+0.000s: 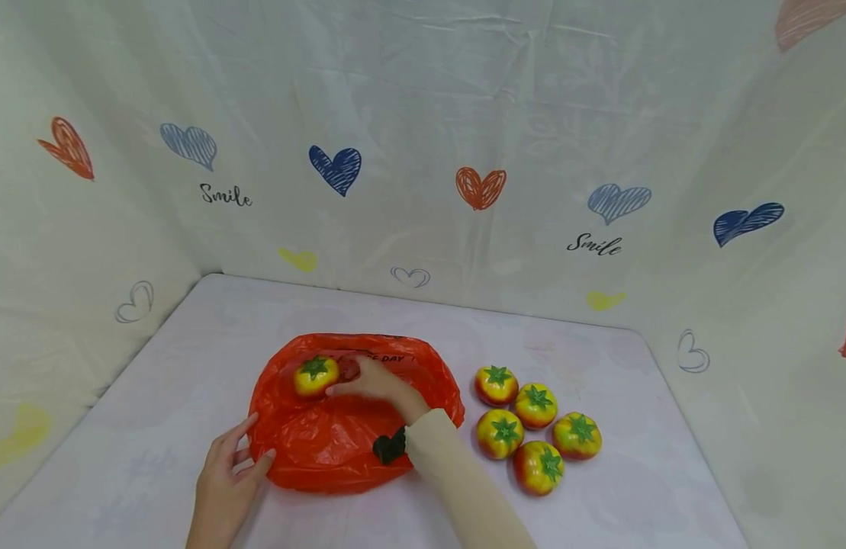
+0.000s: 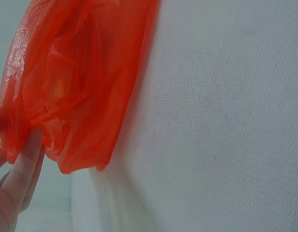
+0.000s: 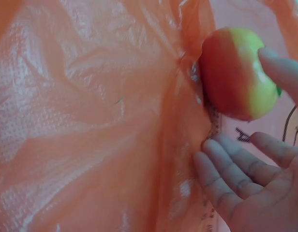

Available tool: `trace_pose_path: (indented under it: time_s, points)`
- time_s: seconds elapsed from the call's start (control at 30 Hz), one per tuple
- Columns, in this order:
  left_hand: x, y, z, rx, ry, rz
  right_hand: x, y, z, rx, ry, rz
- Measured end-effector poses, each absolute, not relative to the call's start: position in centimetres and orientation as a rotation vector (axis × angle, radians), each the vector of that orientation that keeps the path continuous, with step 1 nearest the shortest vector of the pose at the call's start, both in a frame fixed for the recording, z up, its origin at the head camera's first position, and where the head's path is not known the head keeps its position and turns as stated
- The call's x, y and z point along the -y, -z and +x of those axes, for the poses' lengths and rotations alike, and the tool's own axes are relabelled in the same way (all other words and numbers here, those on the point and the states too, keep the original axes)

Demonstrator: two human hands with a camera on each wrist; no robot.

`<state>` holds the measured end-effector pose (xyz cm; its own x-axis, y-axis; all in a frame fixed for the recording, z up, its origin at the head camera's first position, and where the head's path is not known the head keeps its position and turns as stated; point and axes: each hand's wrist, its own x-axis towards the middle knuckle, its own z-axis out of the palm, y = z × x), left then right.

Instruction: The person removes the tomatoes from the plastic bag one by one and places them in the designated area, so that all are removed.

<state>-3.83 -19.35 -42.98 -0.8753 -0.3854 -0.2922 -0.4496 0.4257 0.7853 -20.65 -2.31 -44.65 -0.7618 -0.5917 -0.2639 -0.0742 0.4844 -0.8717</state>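
A red plastic bag [image 1: 340, 450] lies spread wide on the table, its mouth facing up. Inside it, towards the back left, sits a yellow-and-red tomato [image 1: 316, 376] with a green star-shaped leaf top. My right hand [image 1: 376, 385] reaches over the bag beside this tomato. In the right wrist view its fingers are spread and apart from the tomato [image 3: 238, 75], while the thumb overlaps the fruit's edge; whether it touches cannot be told. At the bag's left rim, my left hand [image 1: 229, 469] pinches the plastic between thumb and fingers.
Several more tomatoes [image 1: 539, 438] with green tops stand in a cluster on the white table [image 1: 642, 488], right of the bag. A dark strap or object [image 1: 390, 447] shows by the right sleeve. Behind the table hangs a pale curtain [image 1: 409, 114] with printed hearts.
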Motion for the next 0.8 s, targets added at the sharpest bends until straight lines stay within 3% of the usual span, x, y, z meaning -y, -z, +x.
trace_pose_path:
  time_s: [0.33, 0.8]
  points:
    - [19.3, 43.1, -3.9, -2.603, -1.455, -0.754, 2.5, 45.0, -20.9, -2.099, 1.376, -0.322]
    - [19.5, 42.8, -3.9, -2.589, -1.462, -0.742, 4.0, 45.2, -20.1, -2.129, 1.421, -0.284]
